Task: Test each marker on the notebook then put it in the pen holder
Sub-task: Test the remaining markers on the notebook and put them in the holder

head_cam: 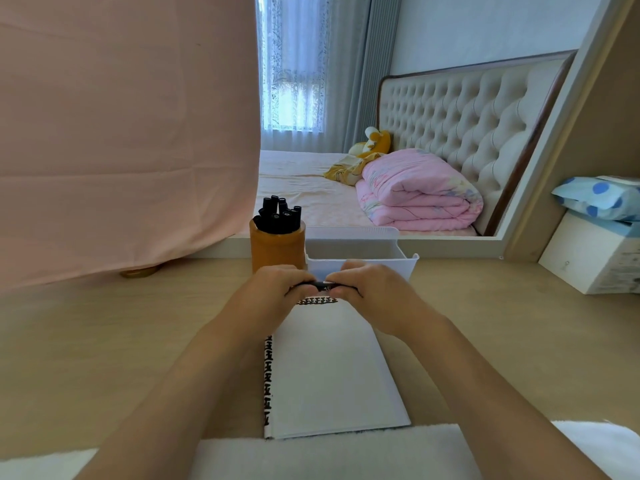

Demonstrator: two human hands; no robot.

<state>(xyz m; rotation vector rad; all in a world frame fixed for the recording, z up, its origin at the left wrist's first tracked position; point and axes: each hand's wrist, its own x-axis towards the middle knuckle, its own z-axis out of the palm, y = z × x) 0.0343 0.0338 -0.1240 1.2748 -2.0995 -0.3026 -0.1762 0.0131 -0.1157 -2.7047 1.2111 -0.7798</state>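
We are holding one black marker crosswise between both hands, just above the top edge of the notebook. Our left hand is curling its fingers round the marker's left end, and our right hand is pinching the right end, so only a short middle stretch of the barrel is showing. A small white marking is sitting on that stretch, but it is too tiny and blurred for us to read. Whether the cap is on or off, we cannot tell.

The notebook is lying open on the pale wooden bench between our forearms, its page white and showing no strokes that we can make out. A black-and-white patterned edge is running along its left side and top.

Behind our left hand the orange-brown pen holder is standing upright, with a cluster of black markers sticking out of it. Just beside it, to the right, a white plastic bin is sitting behind our hands.

A pink cloth is hanging over the left of the scene. Beyond the bench, a folded pink quilt and a yellow plush toy are lying on a bed. At far right a white box is carrying a blue-dotted package; the print on the box is too small to read.
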